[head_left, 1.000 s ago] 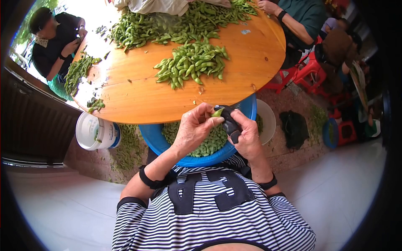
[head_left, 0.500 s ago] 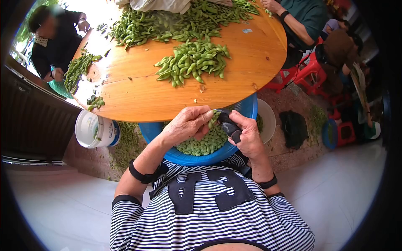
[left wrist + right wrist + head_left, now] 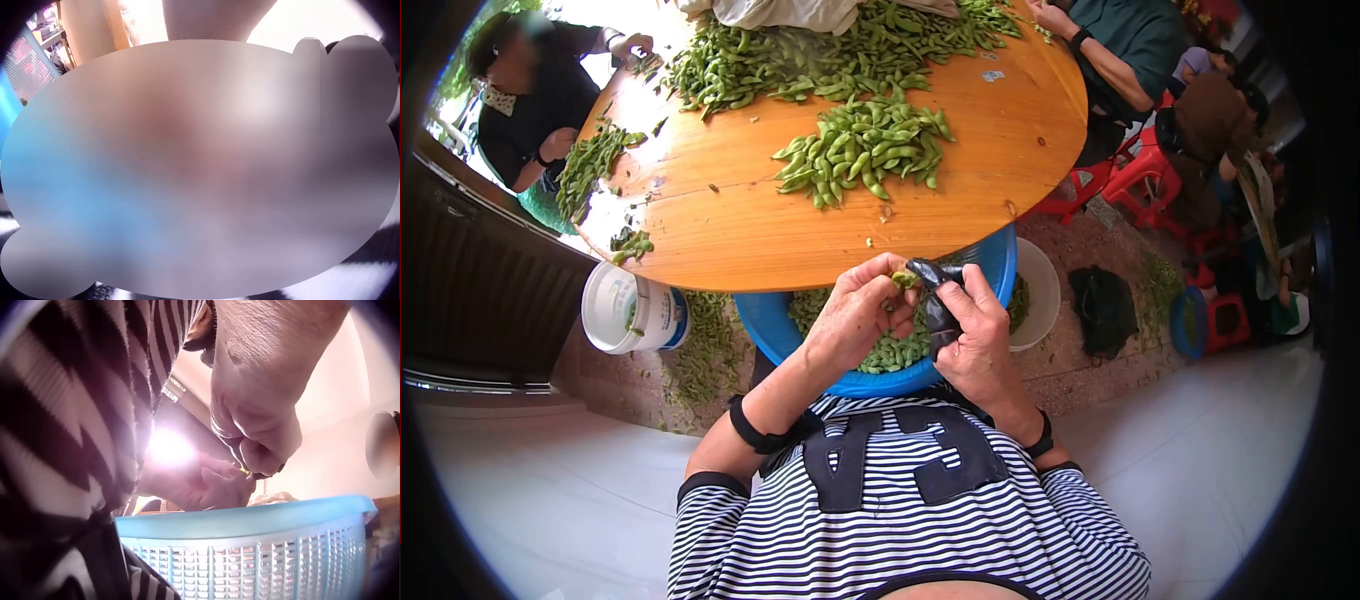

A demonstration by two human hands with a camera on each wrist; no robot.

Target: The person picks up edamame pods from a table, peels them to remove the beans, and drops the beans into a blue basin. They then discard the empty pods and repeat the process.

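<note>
In the head view the left hand [image 3: 852,312] pinches a green pod [image 3: 905,280] over a blue basket [image 3: 775,345] that holds shelled green beans [image 3: 892,354]. My right hand [image 3: 980,345] has its fingers curled round a black tool [image 3: 941,312], whose upper end meets the pod at the left fingertips. The right wrist view shows both hands close together above the rim of the basket [image 3: 250,519], with a bit of yellow-green between them. Most of the left wrist view is blurred, and the left hand cannot be made out there.
A wooden table [image 3: 730,230] in front bears a small pod pile [image 3: 860,150] and a larger heap [image 3: 800,65]. A white bucket [image 3: 612,310] stands left and a pale basin [image 3: 1040,300] right. People sit at both sides, near red stools [image 3: 1145,180].
The left fingers have shifted on the pod. The black tool has turned more upright in my right hand, its end now across the pod. The person at the left has reached a hand onto the table.
</note>
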